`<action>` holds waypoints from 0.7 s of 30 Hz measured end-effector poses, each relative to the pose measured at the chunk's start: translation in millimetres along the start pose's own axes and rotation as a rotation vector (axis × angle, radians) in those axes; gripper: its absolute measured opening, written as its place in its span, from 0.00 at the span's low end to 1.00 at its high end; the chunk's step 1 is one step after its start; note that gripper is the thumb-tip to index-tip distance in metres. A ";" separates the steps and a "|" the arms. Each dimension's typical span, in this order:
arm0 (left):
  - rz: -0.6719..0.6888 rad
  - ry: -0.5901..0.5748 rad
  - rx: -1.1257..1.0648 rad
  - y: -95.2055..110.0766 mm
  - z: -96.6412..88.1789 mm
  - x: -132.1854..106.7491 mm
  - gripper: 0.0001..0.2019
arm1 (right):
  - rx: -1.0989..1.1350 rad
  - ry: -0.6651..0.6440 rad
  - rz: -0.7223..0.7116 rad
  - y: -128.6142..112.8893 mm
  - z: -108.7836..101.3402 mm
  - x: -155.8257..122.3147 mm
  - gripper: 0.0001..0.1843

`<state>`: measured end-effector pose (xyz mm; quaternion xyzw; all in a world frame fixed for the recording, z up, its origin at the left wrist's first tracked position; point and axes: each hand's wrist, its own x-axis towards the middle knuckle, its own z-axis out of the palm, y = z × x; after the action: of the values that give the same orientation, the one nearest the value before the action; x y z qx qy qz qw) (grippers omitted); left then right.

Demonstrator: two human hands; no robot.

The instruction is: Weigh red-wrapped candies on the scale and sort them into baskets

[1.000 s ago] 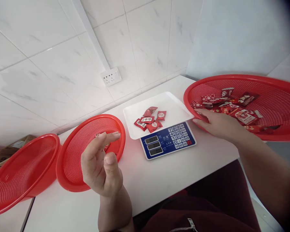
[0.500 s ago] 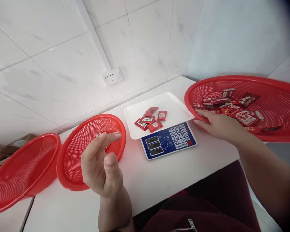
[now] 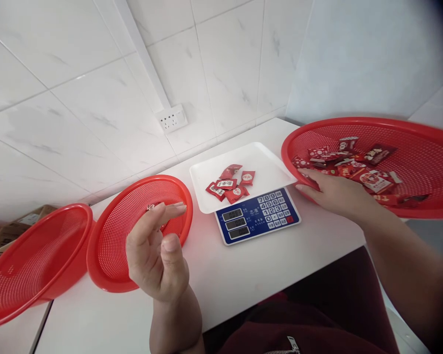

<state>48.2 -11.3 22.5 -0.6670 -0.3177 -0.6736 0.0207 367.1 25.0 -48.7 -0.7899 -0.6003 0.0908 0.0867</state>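
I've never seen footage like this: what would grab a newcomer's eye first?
Probably the large red basket at right, strewn with wrapped packets, its rim held by the right hand. In the middle, a blue-fronted scale bears a white tray with a few red packets. At left, the left hand is raised, partly open, before a smaller red basket.

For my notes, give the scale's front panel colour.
The front panel is blue; head view.

baskets (image 3: 428,162): red, perforated | tray (image 3: 271,167): white | its packets (image 3: 226,184): red, white-marked | scale panel (image 3: 256,230): blue | wall tiles (image 3: 229,73): white, grey-veined
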 end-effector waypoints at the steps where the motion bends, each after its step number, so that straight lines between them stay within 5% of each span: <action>1: 0.001 -0.007 -0.002 -0.1 0.2 0.3 0.13 | -0.001 -0.005 0.000 -0.4 -0.4 -0.1 0.34; 7: 0.064 -0.038 -0.033 -5.2 4.2 -0.2 0.13 | 0.013 -0.018 -0.012 -0.3 -3.6 -1.4 0.34; 11: -0.038 -0.126 0.109 -11.2 4.1 -8.9 0.14 | 0.009 -0.001 -0.060 3.8 -1.8 0.1 0.33; 17: -0.355 -0.585 0.714 -29.7 -14.7 -38.5 0.20 | 0.048 0.049 -0.141 14.2 5.2 2.0 0.33; 21: -0.498 -0.711 0.968 -39.0 -36.2 -65.1 0.23 | 0.072 0.044 -0.176 19.0 10.1 3.4 0.33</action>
<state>5.6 -22.5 -49.1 -0.6709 -0.7180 -0.1771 0.0555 383.1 23.6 -63.3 -0.7322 -0.6617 0.0872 0.1359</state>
